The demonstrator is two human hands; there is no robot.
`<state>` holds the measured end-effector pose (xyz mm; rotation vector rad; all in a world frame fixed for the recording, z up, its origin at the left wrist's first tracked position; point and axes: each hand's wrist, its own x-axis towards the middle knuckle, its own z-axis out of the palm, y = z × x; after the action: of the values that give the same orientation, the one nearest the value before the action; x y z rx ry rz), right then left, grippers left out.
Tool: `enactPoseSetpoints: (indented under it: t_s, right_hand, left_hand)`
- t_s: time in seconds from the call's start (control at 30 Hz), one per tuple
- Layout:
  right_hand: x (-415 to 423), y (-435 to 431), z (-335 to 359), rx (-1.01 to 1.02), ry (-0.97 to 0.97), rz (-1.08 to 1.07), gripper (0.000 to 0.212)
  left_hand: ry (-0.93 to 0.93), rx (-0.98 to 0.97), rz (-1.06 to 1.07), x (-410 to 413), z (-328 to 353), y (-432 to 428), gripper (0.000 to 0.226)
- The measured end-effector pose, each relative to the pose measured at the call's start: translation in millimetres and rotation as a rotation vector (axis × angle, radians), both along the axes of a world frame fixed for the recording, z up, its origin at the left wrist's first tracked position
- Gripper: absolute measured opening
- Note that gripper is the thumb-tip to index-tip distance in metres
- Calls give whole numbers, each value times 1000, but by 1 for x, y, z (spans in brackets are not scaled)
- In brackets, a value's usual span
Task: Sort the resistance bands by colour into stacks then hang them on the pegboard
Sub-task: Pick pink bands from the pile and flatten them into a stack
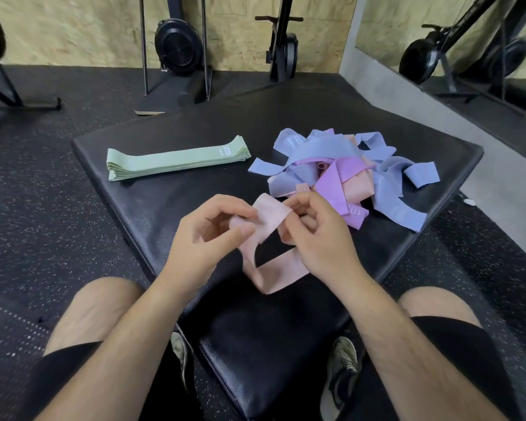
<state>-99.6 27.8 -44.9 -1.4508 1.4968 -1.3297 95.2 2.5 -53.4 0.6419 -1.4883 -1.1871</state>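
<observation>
Pink band (271, 215) is held up just over the near middle of the black padded surface (164, 205), its loop sagging down to touch the padding between the person's wrists. The left hand (207, 238) pinches one end, thumb and curled fingers (240, 230) closed on the fabric; the right hand (319, 238) grips the other end with its fingers bent round it. A green stack (176, 161) lies flat and squared near the far left corner, well apart from the hands. Towards the right edge a loose pile (346, 171) of blue, purple and pink bands is heaped in a tangle, its near strands lying just beside the right hand and partly hidden behind it. The person's knees sit either side of the near end, with shoes (343, 357) on the speckled floor (58, 192). Black fan-wheel machines (178, 50) stand against the board wall beyond the far edge, and a mirror (468, 41) runs along the right.
</observation>
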Motion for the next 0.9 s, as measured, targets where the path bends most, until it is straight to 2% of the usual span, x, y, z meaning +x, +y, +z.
enactPoseSetpoints:
  t_s: [0.13,0.37,0.5,0.57,0.73,0.8,0.9]
  right_hand:
    - [-3,3,2,-29,-41,20,14]
    - [-5,6,2,-118,-69,7,15]
    - [-8,9,3,-332,-67,74,17]
    - [-11,13,7,-423,-51,75,17]
    - [-12,29,13,-567,119,73,24]
    - [-8,29,12,-559,123,38,24]
    - [0,21,8,-477,130,-17,12]
  left_hand:
    - [17,64,49,-7,-2,-1,11]
    - [-56,247,114,-18,-2,-3,37]
    - [-242,255,146,-19,-4,-3,20]
    - [-279,257,205,-19,-5,-3,15]
    - [-240,178,304,-17,-2,-2,32]
    - [-241,82,329,-16,-1,-1,38]
    - [-239,-37,336,-16,2,4,39]
